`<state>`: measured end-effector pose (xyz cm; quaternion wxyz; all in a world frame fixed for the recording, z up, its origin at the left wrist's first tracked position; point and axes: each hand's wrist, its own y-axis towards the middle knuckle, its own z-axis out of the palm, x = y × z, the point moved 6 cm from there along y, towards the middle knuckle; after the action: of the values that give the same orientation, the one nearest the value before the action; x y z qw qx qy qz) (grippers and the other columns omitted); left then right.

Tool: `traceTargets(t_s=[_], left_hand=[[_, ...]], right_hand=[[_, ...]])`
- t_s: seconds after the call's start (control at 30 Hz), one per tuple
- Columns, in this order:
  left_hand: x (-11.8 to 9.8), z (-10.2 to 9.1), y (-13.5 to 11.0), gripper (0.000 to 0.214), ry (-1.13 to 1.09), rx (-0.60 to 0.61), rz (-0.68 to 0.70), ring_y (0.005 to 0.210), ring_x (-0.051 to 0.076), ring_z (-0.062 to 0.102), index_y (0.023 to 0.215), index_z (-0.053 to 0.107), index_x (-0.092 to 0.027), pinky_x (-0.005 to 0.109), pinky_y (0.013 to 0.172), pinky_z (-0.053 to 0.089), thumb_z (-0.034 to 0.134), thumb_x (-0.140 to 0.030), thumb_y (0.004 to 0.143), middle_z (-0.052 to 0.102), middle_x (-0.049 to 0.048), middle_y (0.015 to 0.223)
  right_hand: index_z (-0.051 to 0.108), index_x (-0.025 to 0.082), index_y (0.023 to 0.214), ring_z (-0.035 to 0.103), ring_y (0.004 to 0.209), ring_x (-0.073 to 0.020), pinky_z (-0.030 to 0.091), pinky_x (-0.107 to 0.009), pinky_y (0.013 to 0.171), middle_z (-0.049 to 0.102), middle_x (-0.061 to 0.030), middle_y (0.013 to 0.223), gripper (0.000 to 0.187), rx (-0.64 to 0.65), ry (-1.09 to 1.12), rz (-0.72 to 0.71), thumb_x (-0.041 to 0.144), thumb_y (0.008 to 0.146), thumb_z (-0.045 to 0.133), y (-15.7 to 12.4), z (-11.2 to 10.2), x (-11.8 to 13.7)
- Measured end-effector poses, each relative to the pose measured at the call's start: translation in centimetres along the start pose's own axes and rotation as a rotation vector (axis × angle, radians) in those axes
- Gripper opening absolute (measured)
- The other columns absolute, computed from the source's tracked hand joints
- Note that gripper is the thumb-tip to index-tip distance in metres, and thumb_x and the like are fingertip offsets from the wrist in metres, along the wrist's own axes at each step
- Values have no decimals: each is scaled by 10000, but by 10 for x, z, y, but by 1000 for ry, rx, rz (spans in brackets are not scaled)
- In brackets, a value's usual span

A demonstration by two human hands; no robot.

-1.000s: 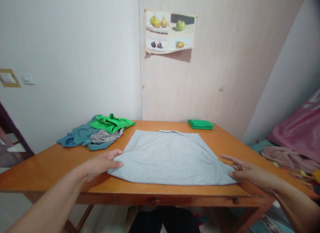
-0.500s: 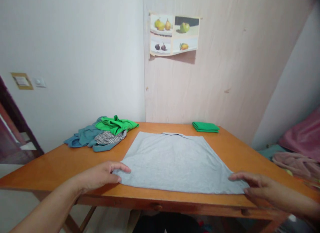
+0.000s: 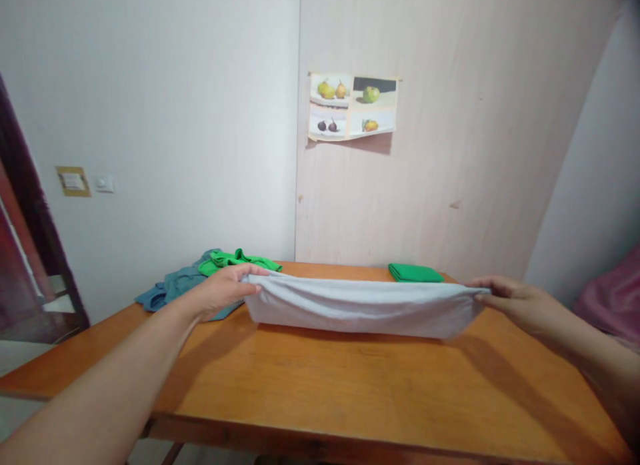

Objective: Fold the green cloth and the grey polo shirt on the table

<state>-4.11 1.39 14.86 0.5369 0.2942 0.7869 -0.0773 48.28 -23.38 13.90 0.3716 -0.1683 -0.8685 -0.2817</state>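
A light grey cloth garment (image 3: 350, 308) hangs stretched between my two hands above the wooden table (image 3: 320, 385). My left hand (image 3: 227, 288) pinches its left upper corner between thumb and fingers. At the opposite corner, my right hand (image 3: 505, 295) grips the fabric the same way. The near edge is raised and sags slightly in the middle, while the lower part hangs down toward the tabletop. What lies behind the raised cloth is hidden.
Behind my left hand lies a heap of blue-grey clothes (image 3: 183, 285) with a bright green garment (image 3: 240, 257) on top. A folded green cloth (image 3: 415, 273) rests at the back right. Fruit pictures (image 3: 353, 106) hang on the wall; pink fabric (image 3: 613, 295) is at far right.
The grey garment lay flat with my hands at its near corners. Both hands have lifted that edge up and away from me, uncovering the table's front. The view has tilted upward.
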Motion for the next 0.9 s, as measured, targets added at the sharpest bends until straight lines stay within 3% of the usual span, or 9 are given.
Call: traceTargets(t_s=[0.1, 0.3, 0.5, 0.7, 0.8, 0.9], left_hand=[[-13, -14, 22, 549, -26, -88, 45, 936, 226, 644, 1092, 677, -163, 293, 817, 471, 783, -410, 613, 727, 40, 986], [-43, -32, 52, 467, -22, -227, 127, 731, 204, 652, 962, 693, -155, 284, 684, 472, 774, -415, 583, 712, 11, 767], [-83, -52, 57, 329, 173, -508, 296, 642, 165, 584, 861, 666, -171, 253, 606, 417, 691, -430, 658, 651, -14, 687], [-111, -57, 55, 254, 525, -603, 364, 685, 186, 581, 899, 675, -179, 277, 638, 429, 634, -395, 772, 640, 9, 729], [-131, -58, 46, 192, 760, -679, 463, 836, 216, 593, 899, 686, -190, 307, 763, 454, 632, -344, 799, 649, 40, 858], [-153, -62, 28, 180, 840, -824, 575, 975, 229, 564, 898, 689, -174, 326, 864, 451, 642, -330, 820, 619, 64, 972]], right_hand=[[702, 213, 1007, 622, 886, -219, 453, -286, 818, 731, -75, 920, 309, -27, 76, -24, 377, 754, 633, 24, -10, 14], [707, 194, 938, 597, 840, -192, 423, -298, 812, 720, -39, 847, 250, -170, -12, -117, 365, 787, 604, 51, -29, 48], [707, 178, 1017, 572, 786, -158, 394, -283, 724, 711, -47, 881, 276, -347, -266, -186, 338, 869, 538, 57, -51, 86], [743, 157, 998, 523, 684, -153, 339, -298, 623, 685, -69, 803, 287, -432, -593, -186, 325, 881, 542, 59, -67, 115], [729, 126, 1034, 514, 660, -130, 353, -292, 631, 679, -65, 788, 314, -477, -462, -160, 334, 888, 545, 51, -73, 125], [695, 71, 1100, 501, 616, -99, 368, -285, 624, 655, -46, 726, 344, -532, -211, -101, 318, 912, 546, 34, -76, 138]])
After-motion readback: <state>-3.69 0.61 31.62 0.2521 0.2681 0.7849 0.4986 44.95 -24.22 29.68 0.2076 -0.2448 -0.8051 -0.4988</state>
